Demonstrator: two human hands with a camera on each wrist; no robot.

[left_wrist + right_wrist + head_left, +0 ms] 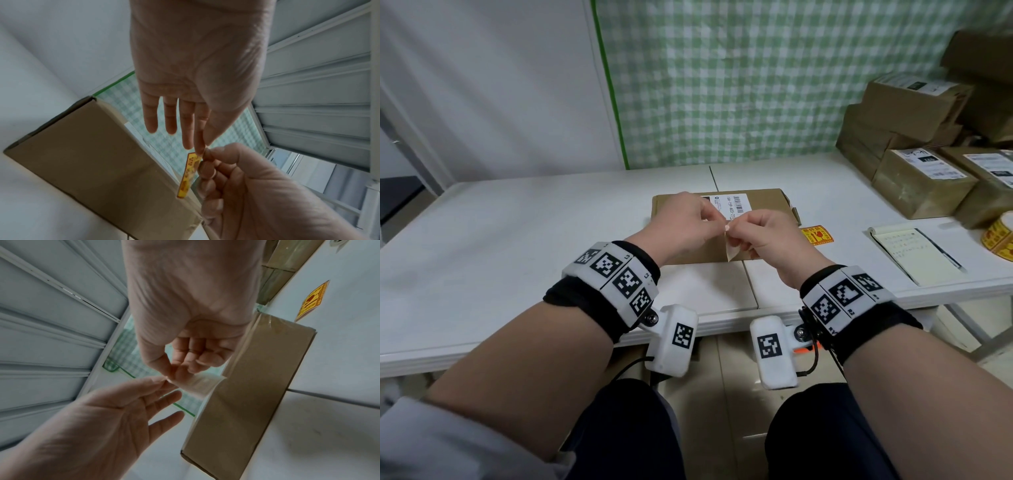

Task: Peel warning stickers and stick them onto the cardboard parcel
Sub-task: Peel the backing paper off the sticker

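Sticker [188, 174] hangs long-axis down just above the parcel [722, 233], right hand [767, 236] curled and pinching its top, left hand [681, 219] picking at that corner with thumb and forefinger, other fingers straight.

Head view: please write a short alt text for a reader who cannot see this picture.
Over a flat cardboard parcel on a white table, the left hand and the right hand pinch a small sticker between them, as if peeling it. Another yellow warning sticker lies right of the parcel, with a notepad, a sticker roll and stacked boxes farther right.
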